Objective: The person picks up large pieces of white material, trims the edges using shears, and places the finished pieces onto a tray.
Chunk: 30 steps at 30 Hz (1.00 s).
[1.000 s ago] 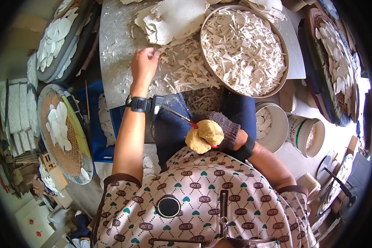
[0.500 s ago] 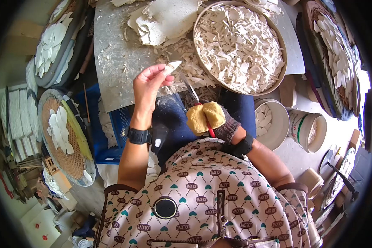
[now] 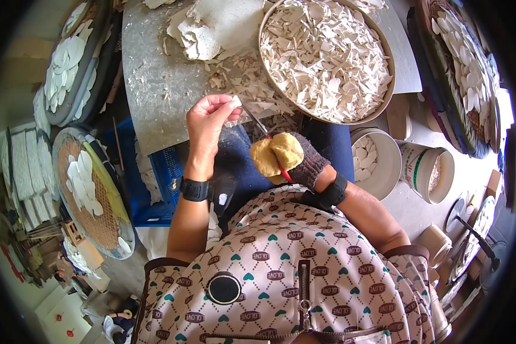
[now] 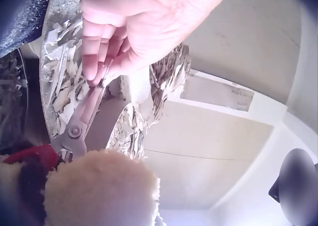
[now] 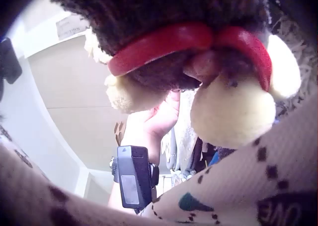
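Note:
My bare left hand point(image 3: 205, 126) pinches a small white flat piece point(image 3: 235, 102) between thumb and fingertips. Right at that piece are the blades of a pair of scissors point(image 3: 254, 122), whose pivot and blades show close up in the left wrist view. In a dark knitted glove, my right hand point(image 3: 311, 165) grips the scissors by their red handles point(image 5: 159, 46). Lumps of yellow foam point(image 3: 277, 155) pad these handles and hide much of the fingers. The hands meet over my lap, at the near edge of the metal table point(image 3: 155, 100).
A round tray point(image 3: 350, 122) heaped with white chips stands on the table, beside loose scraps point(image 3: 246, 77) and a large white slab point(image 3: 229, 26). White buckets point(image 3: 410, 166) stand at right. A blue crate point(image 3: 149, 217) and a woven round tray point(image 3: 100, 221) lie at left.
My left hand has left the scraps, come back toward me with a white piece and brought it to the scissor blades. The right hand has turned the scissors up toward it.

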### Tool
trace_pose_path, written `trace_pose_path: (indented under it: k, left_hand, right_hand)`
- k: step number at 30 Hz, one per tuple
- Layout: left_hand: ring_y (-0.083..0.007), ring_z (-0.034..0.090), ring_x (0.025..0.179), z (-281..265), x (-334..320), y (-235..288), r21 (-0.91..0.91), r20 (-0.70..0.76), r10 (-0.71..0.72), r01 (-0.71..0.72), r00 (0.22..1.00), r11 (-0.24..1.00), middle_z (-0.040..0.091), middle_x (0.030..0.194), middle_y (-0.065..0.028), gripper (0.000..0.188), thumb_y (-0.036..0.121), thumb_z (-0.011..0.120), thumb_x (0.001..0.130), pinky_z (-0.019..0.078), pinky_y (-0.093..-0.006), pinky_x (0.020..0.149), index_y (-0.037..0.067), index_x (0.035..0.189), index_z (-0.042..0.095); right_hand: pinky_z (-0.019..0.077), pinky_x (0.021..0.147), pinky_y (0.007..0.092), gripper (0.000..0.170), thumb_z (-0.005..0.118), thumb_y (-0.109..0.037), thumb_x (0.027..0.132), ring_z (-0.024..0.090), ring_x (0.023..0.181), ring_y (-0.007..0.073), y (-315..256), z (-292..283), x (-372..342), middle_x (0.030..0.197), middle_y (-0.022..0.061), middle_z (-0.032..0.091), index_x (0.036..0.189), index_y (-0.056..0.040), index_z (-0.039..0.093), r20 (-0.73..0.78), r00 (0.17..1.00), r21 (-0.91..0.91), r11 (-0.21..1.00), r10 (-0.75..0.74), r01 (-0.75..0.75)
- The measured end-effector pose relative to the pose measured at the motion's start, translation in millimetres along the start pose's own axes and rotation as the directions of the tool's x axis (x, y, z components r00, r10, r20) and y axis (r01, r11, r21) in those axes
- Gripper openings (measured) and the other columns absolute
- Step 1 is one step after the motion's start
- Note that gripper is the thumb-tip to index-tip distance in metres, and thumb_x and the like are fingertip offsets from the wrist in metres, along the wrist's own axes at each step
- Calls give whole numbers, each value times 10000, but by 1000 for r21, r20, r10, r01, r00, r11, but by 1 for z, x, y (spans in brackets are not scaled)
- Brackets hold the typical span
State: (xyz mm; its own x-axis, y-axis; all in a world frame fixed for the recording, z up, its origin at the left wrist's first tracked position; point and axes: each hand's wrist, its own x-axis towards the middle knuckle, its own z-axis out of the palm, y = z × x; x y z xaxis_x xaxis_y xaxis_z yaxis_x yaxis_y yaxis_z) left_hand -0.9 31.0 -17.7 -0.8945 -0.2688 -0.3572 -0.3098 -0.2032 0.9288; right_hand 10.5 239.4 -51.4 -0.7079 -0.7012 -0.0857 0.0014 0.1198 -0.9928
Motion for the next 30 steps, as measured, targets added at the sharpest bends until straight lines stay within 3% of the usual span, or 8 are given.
trace_pose_path:
  k: [3, 6, 9, 13, 17, 21, 25, 30]
  left_hand:
    - [-143, 634, 698, -11, 4, 11, 46, 66, -36, 33, 997, 998, 649, 806, -93, 107, 51, 621, 809, 517, -236, 643, -2, 900, 600]
    - [-141, 632, 703, -22, 22, 24, 244, 151, -58, 20, 987, 970, 651, 826, -93, 147, 63, 606, 821, 516, -236, 654, -15, 945, 598]
    - [-117, 623, 735, 9, 27, 48, 147, 326, 76, -130, 942, 981, 653, 840, -69, 214, 69, 600, 830, 505, -225, 690, -22, 1023, 596]
    - [-105, 599, 704, 30, 31, 59, 314, 352, 84, -202, 932, 928, 652, 853, -34, 184, 56, 570, 852, 486, -220, 650, 1, 1019, 622]
    - [-209, 598, 639, 11, 35, 15, 877, 353, 288, -422, 890, 230, 631, 734, -85, 199, 92, 591, 785, 462, -291, 596, 96, 976, 643]
    - [-256, 586, 604, 8, 32, -4, 877, 326, 386, -429, 863, 218, 608, 682, -93, 172, 107, 591, 756, 451, -321, 566, 106, 922, 633]
    - [-109, 558, 535, 3, 31, -1, 746, 128, 365, -333, 922, 577, 635, 689, -51, 130, 66, 615, 782, 427, -257, 484, 61, 911, 631]
    - [-84, 572, 609, -19, 20, 16, -24, 7, -3, 3, 1000, 1000, 619, 749, -40, 158, 94, 617, 829, 457, -193, 547, 5, 958, 599]
  right_hand:
    - [494, 643, 326, 360, 728, -269, 642, 613, 735, 287, -11, -5, -4, 812, 115, 636, 938, -101, 610, -24, 999, -185, 982, -31, 26]
    - [473, 690, 271, 163, 578, -185, 846, 582, 773, 109, 7, -2, -11, 843, 53, 614, 914, -36, 584, 79, 955, 681, 684, 287, -262]
    - [474, 651, 272, 110, 520, -140, 855, 598, 720, 153, -28, -6, -8, 770, 70, 613, 888, -48, 571, 188, 982, 160, 986, 13, -43]
    - [490, 613, 332, 204, 571, -136, 772, 624, 693, 268, -75, -9, -9, 771, 119, 617, 958, -54, 582, 320, 938, -348, 904, -135, 249]
    - [492, 615, 359, 276, 585, -156, 752, 613, 715, 311, -64, -2, -15, 810, 138, 615, 1007, -52, 585, 401, 911, -305, 923, -99, 235]
    - [492, 625, 356, 259, 569, -147, 763, 607, 718, 318, -59, 0, -15, 810, 146, 610, 1002, -48, 579, 389, 914, -314, 917, -114, 248]
    - [483, 624, 365, 280, 574, -155, 758, 604, 715, 325, -58, -4, -13, 786, 155, 605, 1019, -53, 576, 348, 929, -269, 936, -126, 228]
    - [475, 627, 330, 305, 629, -178, 715, 614, 715, 300, -53, -8, -8, 769, 139, 615, 986, -46, 583, 207, 978, -263, 964, 13, 43]
